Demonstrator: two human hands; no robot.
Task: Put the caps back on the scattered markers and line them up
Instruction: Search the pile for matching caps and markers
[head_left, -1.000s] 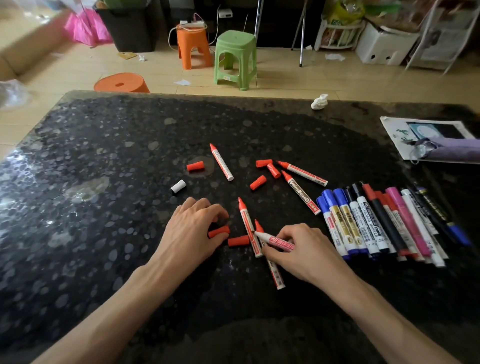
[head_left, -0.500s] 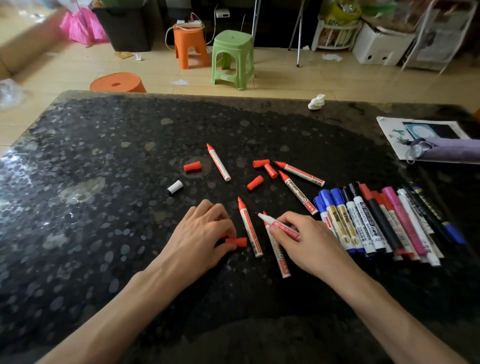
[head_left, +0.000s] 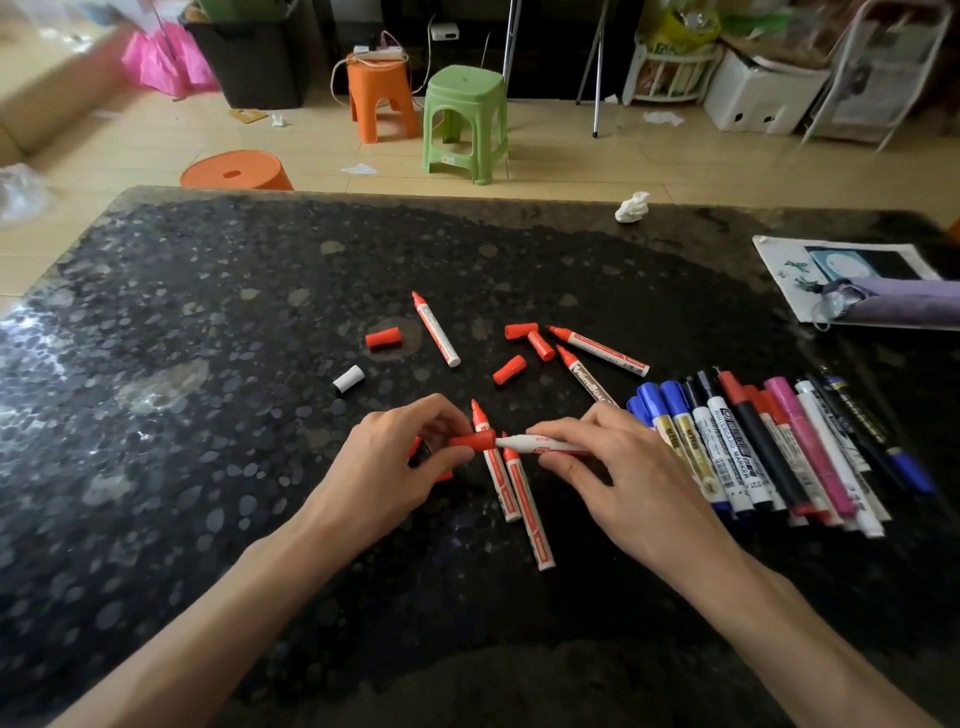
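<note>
My left hand (head_left: 387, 467) pinches red cap (head_left: 474, 441), now lifted off the counter (head_left: 208, 312) to marker (head_left: 540, 445) gripped in right hand (head_left: 623, 478), green stool (head_left: 465, 119) behind

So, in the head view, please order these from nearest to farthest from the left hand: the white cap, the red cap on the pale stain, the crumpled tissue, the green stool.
From the left hand:
1. white cap, just beyond it, slightly left.
2. red cap on the pale stain, farther back.
3. crumpled tissue, at the table far edge, right.
4. green stool, beyond that edge.
</note>
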